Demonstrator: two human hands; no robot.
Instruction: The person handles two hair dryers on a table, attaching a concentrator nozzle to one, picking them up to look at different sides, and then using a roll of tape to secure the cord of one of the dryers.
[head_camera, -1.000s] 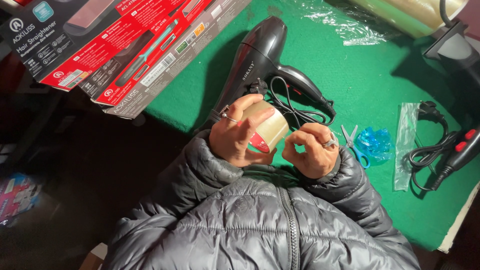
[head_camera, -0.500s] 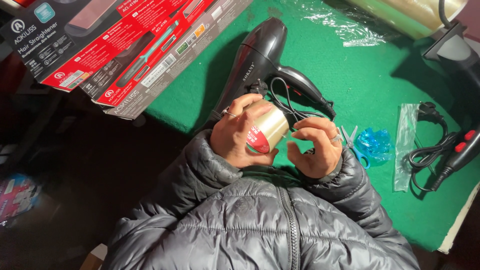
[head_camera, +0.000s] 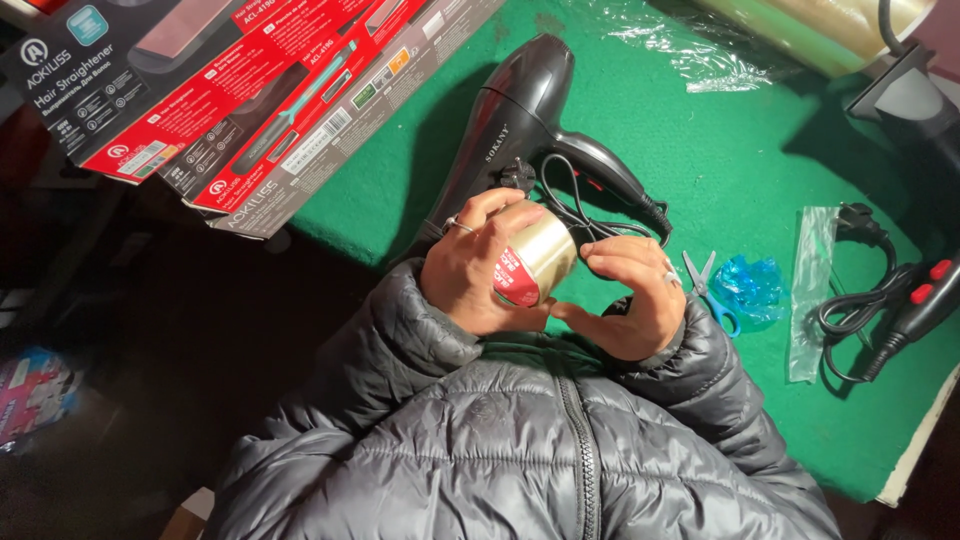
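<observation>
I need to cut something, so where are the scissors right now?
In the head view, the scissors lie on the green table, just right of the right hand, touching the crumpled blue plastic.

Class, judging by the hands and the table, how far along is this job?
Done: hair dryer lies unpacked on the green table. In hand: left hand grips the tape roll while right hand picks at it. Left: no tape strip pulled free; scissors lie untouched.

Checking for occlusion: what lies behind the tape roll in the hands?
Behind the tape roll, held by the left hand and touched by the right hand, lies a black hair dryer with its cord. The roll covers some cord.
</observation>
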